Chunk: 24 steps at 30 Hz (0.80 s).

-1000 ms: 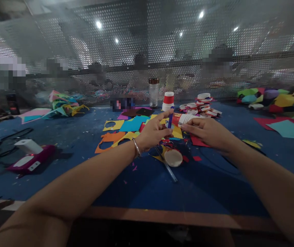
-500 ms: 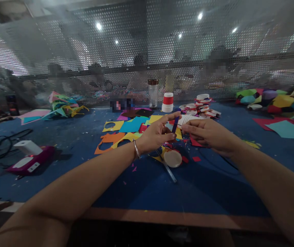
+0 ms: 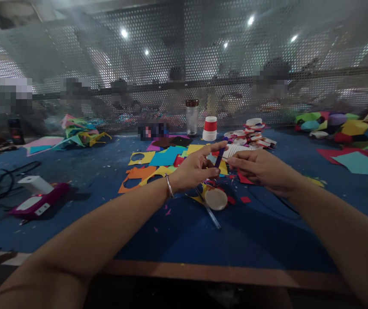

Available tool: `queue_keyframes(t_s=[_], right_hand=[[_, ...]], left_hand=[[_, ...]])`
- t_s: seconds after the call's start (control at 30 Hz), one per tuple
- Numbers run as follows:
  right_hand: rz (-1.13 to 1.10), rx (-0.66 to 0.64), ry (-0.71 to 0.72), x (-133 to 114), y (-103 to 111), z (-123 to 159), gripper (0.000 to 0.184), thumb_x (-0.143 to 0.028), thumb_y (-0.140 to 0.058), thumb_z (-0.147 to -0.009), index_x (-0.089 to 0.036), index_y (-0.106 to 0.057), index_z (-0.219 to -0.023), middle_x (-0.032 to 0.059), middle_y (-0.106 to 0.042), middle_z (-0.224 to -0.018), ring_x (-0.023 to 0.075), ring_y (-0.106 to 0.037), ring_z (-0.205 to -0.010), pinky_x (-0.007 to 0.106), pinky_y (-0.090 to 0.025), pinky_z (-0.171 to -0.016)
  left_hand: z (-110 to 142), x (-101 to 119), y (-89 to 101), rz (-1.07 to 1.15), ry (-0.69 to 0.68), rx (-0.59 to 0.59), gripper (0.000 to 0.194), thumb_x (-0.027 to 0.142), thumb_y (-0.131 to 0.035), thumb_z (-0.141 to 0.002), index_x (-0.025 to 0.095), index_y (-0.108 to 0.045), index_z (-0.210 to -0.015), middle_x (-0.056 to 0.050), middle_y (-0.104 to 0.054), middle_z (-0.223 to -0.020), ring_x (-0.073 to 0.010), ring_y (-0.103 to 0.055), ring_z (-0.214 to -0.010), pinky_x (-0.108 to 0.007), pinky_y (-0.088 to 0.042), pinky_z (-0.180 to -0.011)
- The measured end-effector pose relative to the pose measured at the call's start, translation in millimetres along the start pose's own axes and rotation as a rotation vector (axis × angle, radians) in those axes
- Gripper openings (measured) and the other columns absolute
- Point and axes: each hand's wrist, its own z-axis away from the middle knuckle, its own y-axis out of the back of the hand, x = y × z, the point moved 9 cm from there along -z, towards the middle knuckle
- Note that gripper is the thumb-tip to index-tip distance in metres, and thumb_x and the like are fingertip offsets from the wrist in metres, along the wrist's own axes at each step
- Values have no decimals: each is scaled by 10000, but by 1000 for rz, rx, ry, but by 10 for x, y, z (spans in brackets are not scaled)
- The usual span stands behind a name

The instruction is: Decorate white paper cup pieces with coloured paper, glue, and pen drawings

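Observation:
My left hand (image 3: 192,171), with a bangle on its wrist, holds a narrow purple paper strip (image 3: 219,159) between the thumb and the outstretched index finger. Close to the strip's right side, my right hand (image 3: 259,169) is closed in a pinch. Something thin shows at its fingertips, too small to name. Beneath the hands a pale round disc (image 3: 216,199) lies beside a clear stick (image 3: 213,216) on the blue tabletop (image 3: 177,240). Small red paper scraps (image 3: 245,199) are scattered there.
Cut coloured paper (image 3: 142,158) and upright stacked paper cups (image 3: 209,128) lie beyond the hands. A lidded bottle (image 3: 192,118) stands near the perforated screen (image 3: 158,64). Leftward is a purple power strip (image 3: 60,193); folded paper shapes (image 3: 353,128) are at right.
Both hands stay almost in place. My left index finger and the top of the purple strip have dipped slightly.

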Motion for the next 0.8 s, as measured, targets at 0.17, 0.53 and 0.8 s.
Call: queue_keyframes(t_s=[0.17,0.53,0.8], right_hand=[[23,12,10,43,34,-42,601,-743,-825,-595,-192,-618,-713,-110,-316,-526,50,-202,-482,251,-92,-450],[512,96,141,-42,240,-106,523,-729,-677,-800,-218,-650,-686,11,-584,-620,153,-484,-607,307,-338,-585],[1059,4,100,196,100,-172,347,-512,-572,-929,-216,-658,-768,87,-715,-767,221,-620,-708,327,-371,-621]], left_hand=[[-16,28,2,-17,-31,-3,736,167,-734,-793,275,-545,-1496,-120,-570,-1483,-44,-491,-672,-235,-492,-663],[31,-57,348,-268,228,321,763,24,-655,-800,220,-513,-1524,-165,-558,-1492,-72,-646,-681,-269,-532,-684],[405,328,149,-360,148,237,758,119,-670,-845,196,-448,-1566,-189,-517,-1536,-67,-642,-650,-270,-544,-612]])
